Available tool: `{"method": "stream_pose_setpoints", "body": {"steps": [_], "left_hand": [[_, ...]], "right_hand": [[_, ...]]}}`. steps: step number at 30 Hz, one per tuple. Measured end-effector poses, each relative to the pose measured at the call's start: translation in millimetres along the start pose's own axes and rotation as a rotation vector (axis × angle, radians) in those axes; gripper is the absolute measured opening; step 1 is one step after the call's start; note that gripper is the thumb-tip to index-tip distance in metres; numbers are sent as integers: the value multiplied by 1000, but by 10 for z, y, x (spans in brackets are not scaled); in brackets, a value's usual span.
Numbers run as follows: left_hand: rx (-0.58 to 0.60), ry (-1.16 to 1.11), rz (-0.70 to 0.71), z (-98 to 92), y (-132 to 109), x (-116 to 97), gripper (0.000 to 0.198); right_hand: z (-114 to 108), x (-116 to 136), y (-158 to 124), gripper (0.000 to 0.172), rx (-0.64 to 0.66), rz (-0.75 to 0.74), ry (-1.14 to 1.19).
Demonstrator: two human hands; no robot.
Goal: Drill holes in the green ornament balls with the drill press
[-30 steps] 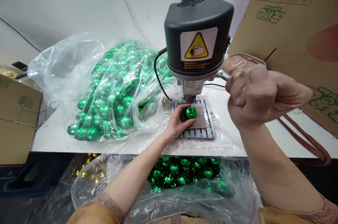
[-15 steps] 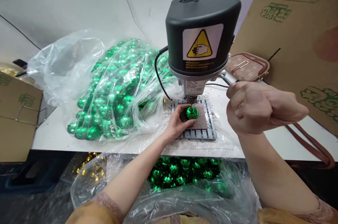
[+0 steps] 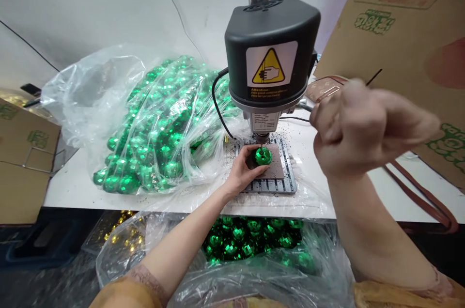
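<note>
My left hand [image 3: 245, 168] grips a shiny green faceted ball [image 3: 263, 156] between thumb and fingers. The ball rests on a brownish pad [image 3: 275, 170] over the slotted metal base [image 3: 289, 183] of a drill press [image 3: 272, 51]. Directly above it, the bit [image 3: 261, 147] reaches down to the ball's top; whether it is inside the ball I cannot tell. To the right of the machine's head, my right hand [image 3: 366, 129] is closed in a fist around the end of the feed lever [image 3: 304, 106], slightly blurred. The fist hides the lever's grip.
A clear plastic bag [image 3: 152, 119] full of green balls lies left of the drill press. Another open bag of green balls [image 3: 250, 238] hangs below the table's front edge. Cardboard boxes [image 3: 403, 56] flank both sides. A patterned purse [image 3: 323, 87] lies behind my right hand.
My right hand has risen a little and turned with the lever. The machine's head appears slightly lower and further left in view. My left hand keeps the ball in place.
</note>
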State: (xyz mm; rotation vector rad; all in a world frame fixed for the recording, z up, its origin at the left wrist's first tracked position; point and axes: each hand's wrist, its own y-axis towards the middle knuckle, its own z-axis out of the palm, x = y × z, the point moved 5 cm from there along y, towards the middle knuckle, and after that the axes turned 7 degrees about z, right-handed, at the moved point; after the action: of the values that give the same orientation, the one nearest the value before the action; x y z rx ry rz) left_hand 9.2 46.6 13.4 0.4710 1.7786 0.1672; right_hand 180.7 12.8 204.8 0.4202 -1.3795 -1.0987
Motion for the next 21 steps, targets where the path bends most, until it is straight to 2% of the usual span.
{"method": "stream_pose_setpoints", "body": {"steps": [2,4,6,8,11,13,14,16,18,19,21], "left_hand": [[-67,57,-4,-32,-35,-72,50],[-150,172,24,-110,-148,-204,47],[-130,286,98,-177,-351,-380,48],[48,380,208,-193,-627,-550,50],[412,563,361,-188,-1083,-683,53],[535,638,399,-256,-1258,-683,54],[536,645,389,-322,-1268,-666,52],[423,642,324,-524,-1124,-613,37],[242,706,250,-783,-828,-542,22],[163,777,222,-913,-656,-508,21],[79,990,168,-1132,-320,-436,30]], "right_hand": [[53,79,187,44,-87,18,157],[146,87,325,43,-59,61,196],[190,57,387,44,-31,104,188],[176,16,390,44,-31,136,174],[135,-26,364,42,-30,137,180],[119,-38,355,41,-37,125,200],[117,-41,354,41,-44,120,207],[122,-41,354,41,-54,119,215],[127,-34,353,40,-61,119,225],[128,-31,352,40,-62,122,226],[128,-21,350,40,-63,122,220]]}}
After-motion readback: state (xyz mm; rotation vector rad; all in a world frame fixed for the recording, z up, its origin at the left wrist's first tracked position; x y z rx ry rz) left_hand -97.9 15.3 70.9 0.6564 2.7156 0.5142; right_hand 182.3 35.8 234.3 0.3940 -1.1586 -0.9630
